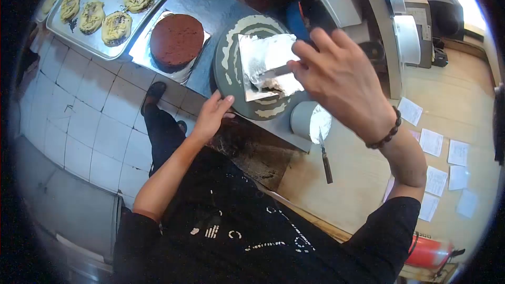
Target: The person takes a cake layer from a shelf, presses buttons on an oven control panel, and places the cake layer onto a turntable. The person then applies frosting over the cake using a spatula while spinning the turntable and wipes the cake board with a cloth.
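The turntable (229, 81) lies just ahead and right of the left hand (214, 111), whose fingers meet its rim; I cannot tell whether they grip. On it, the white-coated cake (259, 55) sits just left of the nearer right hand (336, 68), closed round a spatula (281, 70) whose long axis points leftward across the cake.

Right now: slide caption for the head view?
Left hand at the turntable edge, right hand holding a flat-bladed tool at a white-frosted cake.
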The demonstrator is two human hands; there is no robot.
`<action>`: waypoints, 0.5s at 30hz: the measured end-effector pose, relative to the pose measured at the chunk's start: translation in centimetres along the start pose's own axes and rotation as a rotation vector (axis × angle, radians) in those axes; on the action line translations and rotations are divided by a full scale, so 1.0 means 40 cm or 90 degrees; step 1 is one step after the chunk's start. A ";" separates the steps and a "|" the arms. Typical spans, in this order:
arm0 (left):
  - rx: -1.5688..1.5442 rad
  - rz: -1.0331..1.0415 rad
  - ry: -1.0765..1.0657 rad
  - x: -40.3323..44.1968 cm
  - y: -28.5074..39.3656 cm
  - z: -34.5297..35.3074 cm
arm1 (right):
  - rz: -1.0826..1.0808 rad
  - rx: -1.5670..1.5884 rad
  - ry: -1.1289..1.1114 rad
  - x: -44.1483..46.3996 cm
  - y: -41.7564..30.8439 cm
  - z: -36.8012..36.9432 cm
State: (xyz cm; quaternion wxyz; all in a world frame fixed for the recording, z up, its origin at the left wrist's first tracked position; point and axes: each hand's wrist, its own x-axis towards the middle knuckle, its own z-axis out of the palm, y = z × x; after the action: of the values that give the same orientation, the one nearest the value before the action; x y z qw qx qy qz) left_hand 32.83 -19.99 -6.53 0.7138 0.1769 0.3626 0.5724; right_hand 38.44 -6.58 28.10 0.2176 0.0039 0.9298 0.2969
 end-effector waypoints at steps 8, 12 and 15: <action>0.009 -0.023 -0.030 -0.005 -0.049 0.015 | 0.089 0.018 -0.091 0.023 0.025 0.030; 0.010 0.014 0.001 0.004 -0.008 -0.006 | 0.037 0.016 -0.051 -0.003 -0.025 0.004; 0.013 -0.004 0.016 0.001 0.017 -0.009 | 0.022 -0.020 -0.007 -0.013 -0.014 0.015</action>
State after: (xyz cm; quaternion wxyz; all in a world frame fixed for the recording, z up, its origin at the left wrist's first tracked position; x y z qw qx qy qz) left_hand 32.13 -19.82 -6.33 0.7093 0.1759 0.3779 0.5684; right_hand 39.21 -6.78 27.58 0.2176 0.0178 0.9236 0.3151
